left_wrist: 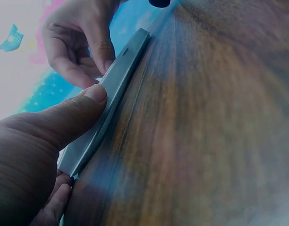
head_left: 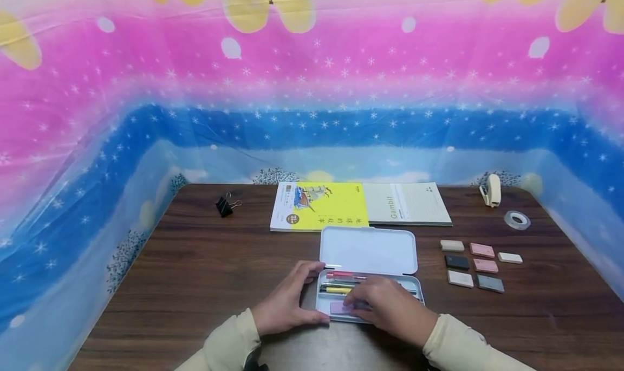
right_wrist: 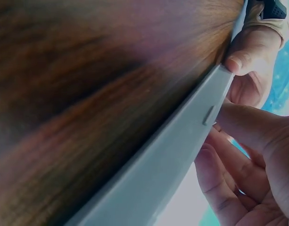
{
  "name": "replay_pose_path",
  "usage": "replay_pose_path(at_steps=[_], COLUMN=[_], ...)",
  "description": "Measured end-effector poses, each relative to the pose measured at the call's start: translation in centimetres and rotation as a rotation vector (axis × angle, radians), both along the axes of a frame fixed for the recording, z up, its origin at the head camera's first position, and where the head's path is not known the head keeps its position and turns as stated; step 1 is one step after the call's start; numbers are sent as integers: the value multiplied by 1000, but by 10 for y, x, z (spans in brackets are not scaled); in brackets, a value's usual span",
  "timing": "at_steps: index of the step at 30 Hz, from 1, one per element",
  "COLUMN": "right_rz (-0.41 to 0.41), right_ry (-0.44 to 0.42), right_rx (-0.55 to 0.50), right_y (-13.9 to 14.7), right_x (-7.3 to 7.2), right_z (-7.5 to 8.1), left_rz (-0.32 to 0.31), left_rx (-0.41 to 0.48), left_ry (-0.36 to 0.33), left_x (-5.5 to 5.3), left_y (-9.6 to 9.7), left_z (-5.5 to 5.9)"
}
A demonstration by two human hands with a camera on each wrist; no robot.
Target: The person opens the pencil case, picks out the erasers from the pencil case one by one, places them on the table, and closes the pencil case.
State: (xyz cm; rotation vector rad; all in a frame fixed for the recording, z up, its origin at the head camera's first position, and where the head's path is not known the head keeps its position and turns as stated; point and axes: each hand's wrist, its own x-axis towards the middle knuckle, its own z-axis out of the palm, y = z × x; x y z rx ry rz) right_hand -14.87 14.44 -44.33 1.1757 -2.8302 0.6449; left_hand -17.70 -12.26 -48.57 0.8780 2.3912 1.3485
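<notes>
A white pencil case (head_left: 368, 249) lies on the table with its lid folded back. Pens, one yellow (head_left: 336, 290) and one red (head_left: 341, 275), lie in its rear compartment. In the front compartment is a light purple eraser (head_left: 337, 307). My left hand (head_left: 285, 300) grips the left end of the case, thumb on the front corner and fingers at the back. The right hand (head_left: 390, 308) reaches over the case and pinches the eraser's right part, which its fingers hide. In the right wrist view the case's front wall (right_wrist: 168, 150) hides the eraser.
Several erasers, including a black one (head_left: 456, 261) and a pink one (head_left: 482, 249), lie right of the case. Behind are a yellow book (head_left: 336, 203), a notebook (head_left: 419, 206) and a black binder clip (head_left: 225, 206). A stapler (head_left: 492, 190) and tape roll (head_left: 517, 220) stand back right.
</notes>
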Motion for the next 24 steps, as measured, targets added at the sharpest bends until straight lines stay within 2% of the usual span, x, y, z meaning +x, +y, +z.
replay_pose_path(at_steps=[4, 9, 13, 17, 21, 24], right_rz=[10, 6, 8, 22, 10, -77], right_ry=[-17, -91, -155, -182, -127, -45], right_rx=[16, 21, -21, -96, -207, -263], right_y=[-1, -4, -1, 7, 30, 66], right_x=[-2, -6, -9, -11, -10, -8], right_z=[1, 4, 3, 0, 3, 10], left_rz=[1, 6, 7, 11, 18, 11], left_rx=[-4, -15, -18, -24, -29, -19], left_ry=[27, 16, 5, 9, 11, 11], left_x=[-1, -1, -1, 0, 1, 1], left_y=[0, 1, 2, 2, 1, 2], left_z=[1, 1, 0, 0, 0, 1])
